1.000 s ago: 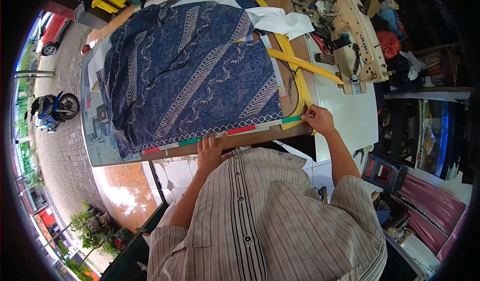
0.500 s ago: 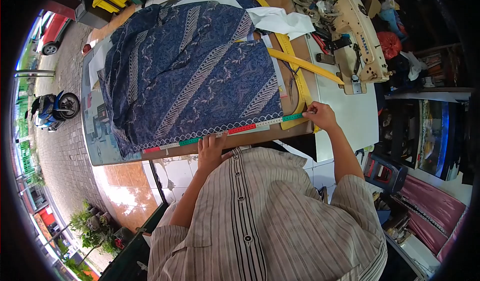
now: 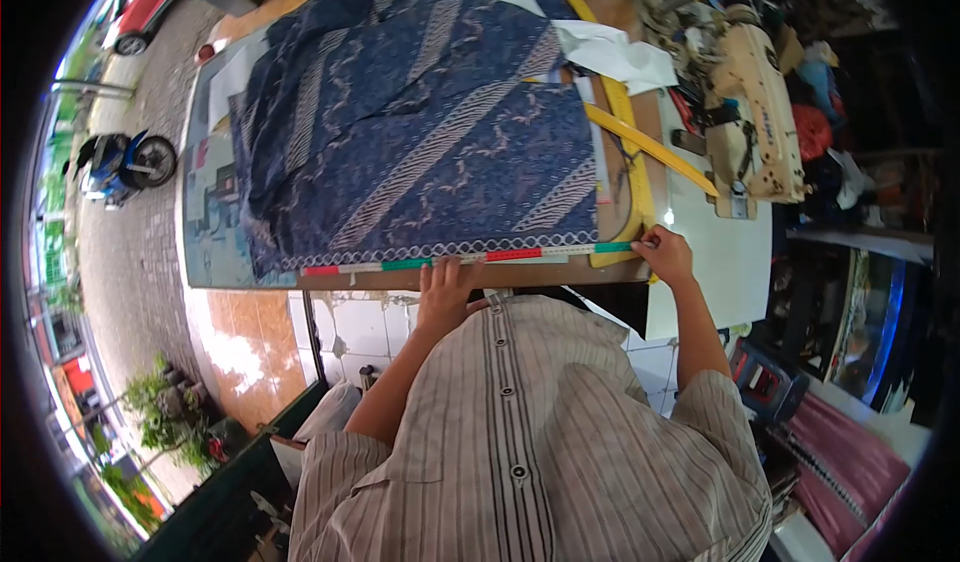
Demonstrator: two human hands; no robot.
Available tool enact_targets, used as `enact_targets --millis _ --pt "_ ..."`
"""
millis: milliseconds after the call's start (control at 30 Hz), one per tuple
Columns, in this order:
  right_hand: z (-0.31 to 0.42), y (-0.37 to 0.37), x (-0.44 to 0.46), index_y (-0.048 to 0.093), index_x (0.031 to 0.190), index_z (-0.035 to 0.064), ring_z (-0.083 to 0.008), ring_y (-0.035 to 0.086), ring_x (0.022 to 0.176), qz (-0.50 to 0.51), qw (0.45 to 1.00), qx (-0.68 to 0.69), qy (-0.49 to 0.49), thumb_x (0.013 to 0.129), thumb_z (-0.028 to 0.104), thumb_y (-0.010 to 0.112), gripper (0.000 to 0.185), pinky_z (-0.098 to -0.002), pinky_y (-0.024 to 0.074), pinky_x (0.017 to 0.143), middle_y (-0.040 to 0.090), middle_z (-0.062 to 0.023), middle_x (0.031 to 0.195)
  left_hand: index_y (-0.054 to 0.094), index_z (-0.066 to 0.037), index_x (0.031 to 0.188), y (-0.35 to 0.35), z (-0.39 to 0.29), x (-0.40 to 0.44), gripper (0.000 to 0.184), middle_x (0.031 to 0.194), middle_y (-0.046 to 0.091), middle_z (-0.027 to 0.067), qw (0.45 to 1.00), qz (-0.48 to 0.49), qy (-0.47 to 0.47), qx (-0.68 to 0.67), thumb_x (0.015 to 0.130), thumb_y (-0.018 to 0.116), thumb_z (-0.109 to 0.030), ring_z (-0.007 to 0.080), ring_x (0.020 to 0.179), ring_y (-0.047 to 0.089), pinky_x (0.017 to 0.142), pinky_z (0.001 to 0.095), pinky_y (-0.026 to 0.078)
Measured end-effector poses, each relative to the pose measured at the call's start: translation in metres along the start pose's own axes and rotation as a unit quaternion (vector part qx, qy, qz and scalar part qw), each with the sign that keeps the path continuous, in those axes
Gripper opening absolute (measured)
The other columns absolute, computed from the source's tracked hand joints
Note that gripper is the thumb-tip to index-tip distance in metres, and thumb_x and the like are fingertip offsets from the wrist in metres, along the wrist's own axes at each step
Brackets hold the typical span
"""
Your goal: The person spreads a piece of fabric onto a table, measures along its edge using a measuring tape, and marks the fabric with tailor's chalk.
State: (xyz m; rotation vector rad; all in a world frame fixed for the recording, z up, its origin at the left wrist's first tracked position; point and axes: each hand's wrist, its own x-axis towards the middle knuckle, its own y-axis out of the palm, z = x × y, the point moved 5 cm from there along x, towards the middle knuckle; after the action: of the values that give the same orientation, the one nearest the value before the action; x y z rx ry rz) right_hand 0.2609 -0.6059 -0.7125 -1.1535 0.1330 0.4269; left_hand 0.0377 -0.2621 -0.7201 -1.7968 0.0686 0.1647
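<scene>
A blue patterned batik cloth [image 3: 430, 132] with pale diagonal bands is spread over the table, bunched at its left side. Along its near edge, beside a border of pale loops, runs a tape measure [image 3: 512, 255] in red, green and white sections. My left hand [image 3: 447, 297] rests at the table's near edge, fingers extended, with the fingertips on the tape near a green section. At the tape's right end, just past the cloth's corner, my right hand [image 3: 666, 255] pinches it between thumb and fingers. A yellow curved ruler [image 3: 637, 187] lies beside that hand, partly under the cloth.
A yellow straight ruler [image 3: 655, 150] crosses the curved one and reaches toward the sewing machine [image 3: 750, 102] on the right. White crumpled cloth [image 3: 620, 57] lies at the cloth's far right corner. A motorbike [image 3: 125, 167] stands outside at left.
The whole view has shifted, so the table and cloth appear farther right and higher. Both hands keep about the same places along the tape.
</scene>
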Motion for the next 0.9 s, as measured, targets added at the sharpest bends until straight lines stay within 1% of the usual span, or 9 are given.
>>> enact_targets --millis 33,100,200,233,367,467,633,833,900 --pt "0.002 0.001 0.000 0.067 0.085 0.0087 -0.0259 0.068 0.074 0.006 1.000 0.002 -0.011 0.075 0.034 0.080 0.030 -0.0373 0.0523 0.066 0.070 -0.0075 0.078 0.039 -0.025 0.144 -0.001 -0.001 0.000 0.088 0.132 0.041 0.0118 1.000 -0.002 0.005 -0.008 0.070 0.080 -0.049 0.0330 0.128 0.039 0.105 0.0606 0.033" --pt "0.004 -0.001 -0.002 0.067 0.085 0.0088 -0.0261 0.068 0.075 0.001 1.000 -0.015 0.013 0.075 0.033 0.080 0.029 -0.0375 0.0522 0.066 0.070 -0.0078 0.078 0.039 -0.024 0.143 0.000 -0.002 -0.002 0.087 0.133 0.040 0.0123 1.000 -0.010 0.012 -0.019 0.069 0.081 -0.048 0.0331 0.128 0.039 0.105 0.0617 0.032" --pt "0.010 -0.003 -0.005 0.067 0.087 0.0071 -0.0241 0.068 0.075 -0.018 0.999 -0.028 -0.004 0.076 0.031 0.080 0.029 -0.0359 0.0527 0.068 0.071 -0.0086 0.081 0.038 -0.024 0.143 0.001 -0.001 -0.003 0.089 0.133 0.040 0.0122 0.999 -0.020 0.024 -0.017 0.070 0.080 -0.049 0.0332 0.128 0.039 0.105 0.0612 0.032" --pt "0.012 -0.004 -0.006 0.067 0.088 0.0075 -0.0242 0.068 0.077 -0.021 0.999 -0.027 -0.014 0.076 0.027 0.080 0.026 -0.0363 0.0525 0.069 0.069 -0.0082 0.084 0.039 -0.023 0.144 0.002 -0.001 -0.003 0.089 0.133 0.041 0.0125 0.999 -0.017 0.023 -0.018 0.070 0.080 -0.049 0.0333 0.128 0.039 0.105 0.0605 0.032" --pt "0.017 -0.005 -0.007 0.068 0.087 0.0075 -0.0241 0.067 0.079 -0.034 0.998 -0.041 -0.037 0.074 0.025 0.080 0.025 -0.0365 0.0523 0.069 0.068 -0.0076 0.085 0.039 -0.023 0.145 0.003 0.000 -0.004 0.088 0.133 0.041 0.0130 0.999 -0.023 0.026 -0.016 0.070 0.080 -0.049 0.0335 0.129 0.039 0.105 0.0602 0.031" --pt "0.017 -0.004 -0.006 0.067 0.087 0.0072 -0.0241 0.066 0.079 -0.035 0.998 -0.038 -0.040 0.073 0.023 0.081 0.025 -0.0364 0.0522 0.070 0.067 -0.0075 0.086 0.040 -0.022 0.144 0.001 0.000 -0.004 0.085 0.132 0.041 0.0129 0.999 -0.029 0.029 -0.004 0.074 0.076 -0.052 0.0339 0.126 0.041 0.103 0.0576 0.035" --pt "0.018 -0.004 -0.005 0.066 0.086 0.0079 -0.0240 0.067 0.080 -0.029 0.998 -0.051 -0.036 0.075 0.024 0.079 0.024 -0.0361 0.0525 0.070 0.067 -0.0061 0.088 0.044 -0.019 0.141 0.000 0.003 -0.005 0.078 0.131 0.041 0.0170 0.997 -0.026 0.021 -0.068 0.076 0.076 -0.047 0.0376 0.130 0.039 0.110 0.0563 0.032" --pt "0.015 -0.002 -0.005 0.067 0.087 0.0082 -0.0244 0.068 0.081 -0.032 0.998 -0.054 -0.028 0.075 0.024 0.080 0.024 -0.0371 0.0526 0.070 0.068 -0.0066 0.088 0.050 -0.013 0.137 0.003 0.007 -0.007 0.075 0.132 0.043 0.0198 0.994 -0.028 0.015 -0.103 0.074 0.079 -0.041 0.0401 0.130 0.041 0.111 0.0521 0.033" --pt "0.014 -0.001 -0.005 0.067 0.088 0.0082 -0.0244 0.068 0.082 -0.026 0.998 -0.052 -0.022 0.075 0.025 0.080 0.025 -0.0373 0.0527 0.071 0.068 -0.0066 0.089 0.049 -0.013 0.137 0.004 0.008 -0.009 0.075 0.132 0.043 0.0200 0.993 -0.032 0.014 -0.108 0.075 0.079 -0.041 0.0402 0.130 0.041 0.111 0.0521 0.033"
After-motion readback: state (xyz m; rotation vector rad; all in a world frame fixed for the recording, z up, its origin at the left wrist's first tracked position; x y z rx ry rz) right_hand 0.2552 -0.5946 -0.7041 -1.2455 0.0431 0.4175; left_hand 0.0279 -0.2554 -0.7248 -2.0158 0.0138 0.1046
